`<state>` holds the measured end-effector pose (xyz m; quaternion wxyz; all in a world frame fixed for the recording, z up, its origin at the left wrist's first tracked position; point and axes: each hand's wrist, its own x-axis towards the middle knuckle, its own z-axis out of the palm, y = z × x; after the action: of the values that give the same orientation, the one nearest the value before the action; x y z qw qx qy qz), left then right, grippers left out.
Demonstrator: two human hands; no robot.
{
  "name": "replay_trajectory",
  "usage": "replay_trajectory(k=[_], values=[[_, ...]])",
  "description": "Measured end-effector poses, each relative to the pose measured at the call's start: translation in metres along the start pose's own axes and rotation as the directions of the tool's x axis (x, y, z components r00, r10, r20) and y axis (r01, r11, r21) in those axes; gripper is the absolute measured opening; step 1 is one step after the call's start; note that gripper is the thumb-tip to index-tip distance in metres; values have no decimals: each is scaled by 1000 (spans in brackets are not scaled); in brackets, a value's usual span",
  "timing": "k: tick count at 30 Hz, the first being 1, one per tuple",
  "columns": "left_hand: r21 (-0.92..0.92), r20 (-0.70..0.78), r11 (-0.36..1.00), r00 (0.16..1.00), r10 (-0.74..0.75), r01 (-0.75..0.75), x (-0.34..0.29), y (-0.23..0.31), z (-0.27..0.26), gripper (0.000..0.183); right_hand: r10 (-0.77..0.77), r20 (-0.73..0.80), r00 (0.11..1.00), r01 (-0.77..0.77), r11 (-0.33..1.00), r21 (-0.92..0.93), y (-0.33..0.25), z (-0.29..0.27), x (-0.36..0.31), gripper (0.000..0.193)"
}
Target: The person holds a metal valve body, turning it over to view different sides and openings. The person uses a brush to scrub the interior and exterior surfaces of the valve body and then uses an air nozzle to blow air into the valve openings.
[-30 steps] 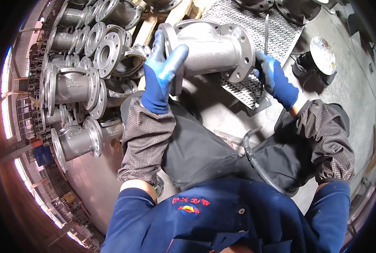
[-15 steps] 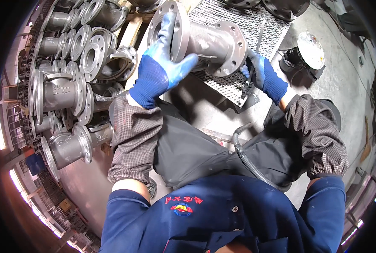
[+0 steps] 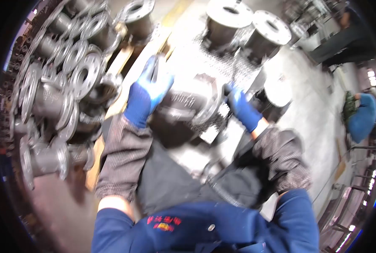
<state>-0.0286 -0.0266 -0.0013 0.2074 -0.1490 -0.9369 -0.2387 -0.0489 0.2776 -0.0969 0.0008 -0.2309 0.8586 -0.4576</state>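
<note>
so the grey metal casting (image 3: 190,99), a stubby cylinder with a round flange, is between both hands, over the near end of the rough-patterned worktop (image 3: 246,71). left hand (image 3: 148,92) has thumb and fingers spread by its left end, right hand (image 3: 242,106) is at the flange. too blurry to tell if either grip has it. more flanged castings (image 3: 49,101) piled left.

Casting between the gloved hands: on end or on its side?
On its side: the casting has its barrel running crosswise between the left hand and right hand, its right-end flange standing on edge.
</note>
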Motion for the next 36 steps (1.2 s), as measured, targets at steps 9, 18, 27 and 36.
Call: replay_trajectory(k=[9, 18, 27, 36], values=[[-297, 145, 862, 912, -384, 410, 11, 25, -2, 90, 721, -10, 693, -478, 469, 743, -41, 6, 22, 22], [-300, 239, 880, 922, -305, 369, 21, 45, -5, 83, 673, -39, 739, -474, 559, 680, -18, 7, 11, 26], [-266, 181, 922, 954, -239, 282, 26, 59, 3, 70, 651, -138, 746, -543, 716, 439, 10, -9, 13, 26], [-166, 264, 975, 959, -103, 150, 40, 73, -1, 71, 482, -129, 866, -236, 623, 746, -85, -49, 30, 32]])
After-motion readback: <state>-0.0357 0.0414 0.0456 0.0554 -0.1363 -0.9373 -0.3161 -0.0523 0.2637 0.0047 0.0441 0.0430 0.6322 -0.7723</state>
